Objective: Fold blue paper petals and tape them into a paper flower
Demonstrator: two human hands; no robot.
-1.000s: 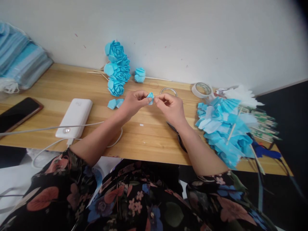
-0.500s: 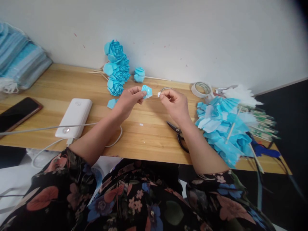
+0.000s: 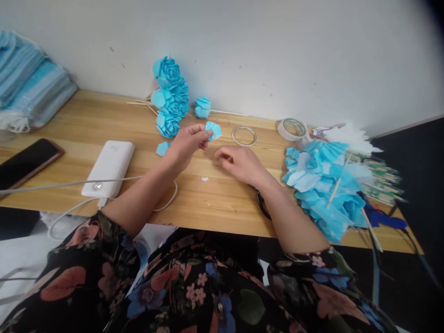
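Note:
My left hand (image 3: pixel 191 139) pinches a small light-blue paper petal (image 3: pixel 214 131) between thumb and fingers, above the middle of the wooden table. To its right and slightly lower, my right hand (image 3: pixel 239 162) hovers with loosely bent fingers, a little apart and blurred at the tips; nothing shows in them. Small white scraps (image 3: pixel 205 179) lie on the table below and left of it. Black-handled scissors (image 3: pixel 263 206) are partly hidden under my right forearm. Another blue petal (image 3: pixel 162 148) rests beside my left wrist.
Blue paper flowers (image 3: pixel 169 99) and a smaller blue bud (image 3: pixel 202 107) on a stick are near the wall. A tape ring (image 3: pixel 244 136), a tape roll (image 3: pixel 292 129) and a blue paper pile (image 3: pixel 322 180) sit right. A power bank (image 3: pixel 109 166) and phone (image 3: pixel 29 162) lie left.
My right hand has moved down and left, and the white bit it pinched no longer shows in its fingers. The white patch on the table looks larger. My left hand still holds the petal.

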